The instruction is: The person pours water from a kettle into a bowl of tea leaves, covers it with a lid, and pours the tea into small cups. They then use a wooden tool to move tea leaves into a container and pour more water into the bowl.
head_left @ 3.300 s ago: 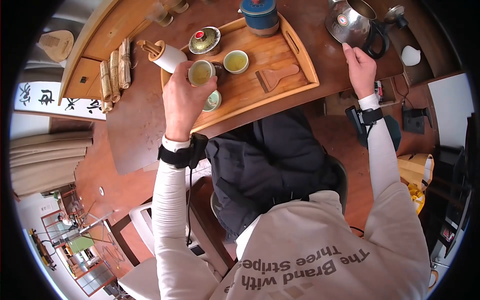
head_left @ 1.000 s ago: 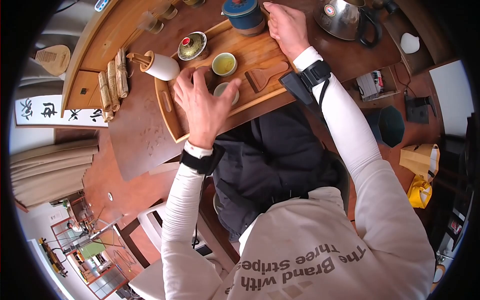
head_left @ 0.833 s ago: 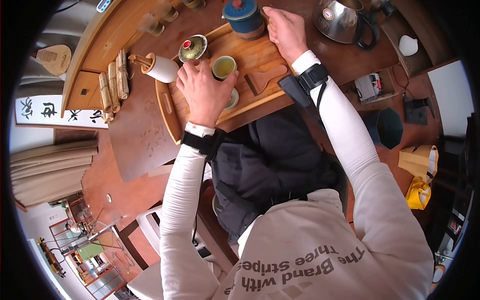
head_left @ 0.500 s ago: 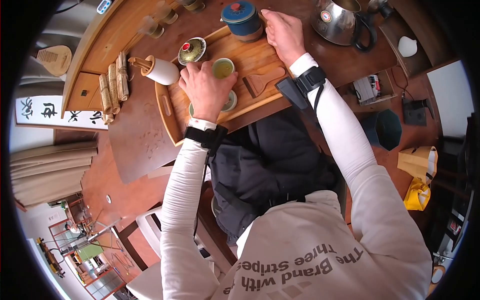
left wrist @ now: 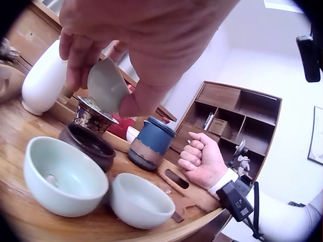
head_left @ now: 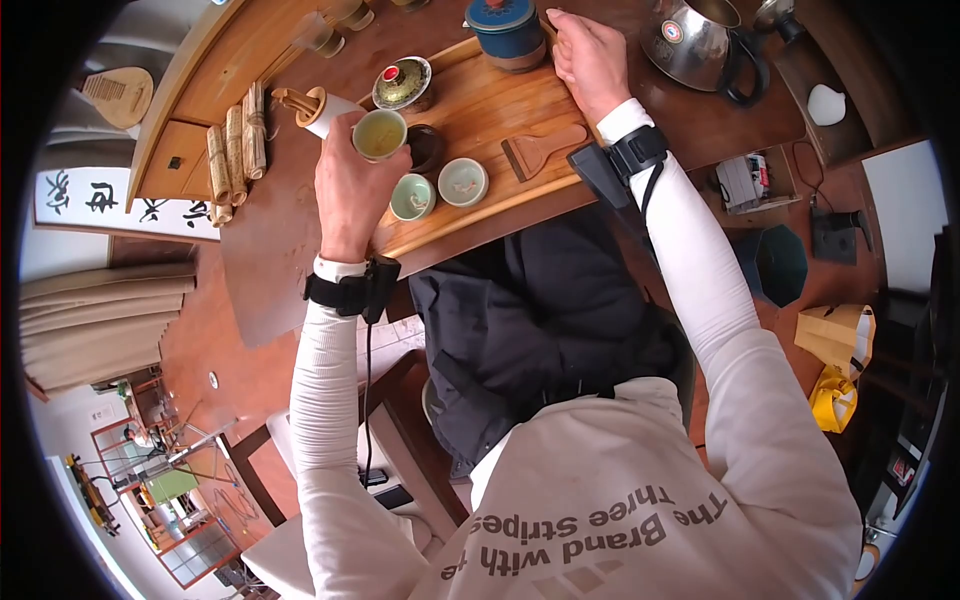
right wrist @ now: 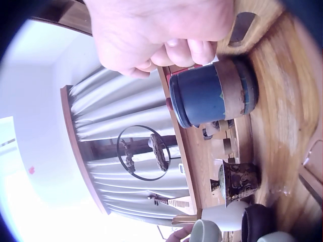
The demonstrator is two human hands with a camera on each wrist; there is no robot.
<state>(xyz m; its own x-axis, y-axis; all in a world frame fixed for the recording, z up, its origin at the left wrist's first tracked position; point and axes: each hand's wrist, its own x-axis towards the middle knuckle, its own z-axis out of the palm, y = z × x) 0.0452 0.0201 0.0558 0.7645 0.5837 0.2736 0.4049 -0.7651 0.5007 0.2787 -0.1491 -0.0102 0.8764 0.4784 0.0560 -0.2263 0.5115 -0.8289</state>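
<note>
My left hand (head_left: 350, 195) grips a small teacup (head_left: 380, 135) of yellow-green tea by its rim, thumb on one side, fingers on the other. In the left wrist view the teacup (left wrist: 108, 85) tilts above the wooden tray (head_left: 440, 232). Below it stand a pale green cup (head_left: 413, 197), a whitish cup (head_left: 463, 182) and a dark brown bowl (head_left: 427, 148). My right hand (head_left: 592, 65) is a fist over the tray's far right end, beside a blue lidded pot (head_left: 506, 38); nothing shows in its fingers (left wrist: 192, 154).
A patterned lidded bowl (head_left: 404, 84) with a red knob and a wooden scraper (head_left: 542, 153) are on the tray. A white tool holder (head_left: 325, 112) stands at its left, a steel kettle (head_left: 695, 45) to the right. Bamboo rolls (head_left: 236, 150) lie at the left.
My left hand has closed on the tea-filled cup, lifted it from the tray and carried it left. Earlier my right hand came from the kettle to beside the blue pot.
</note>
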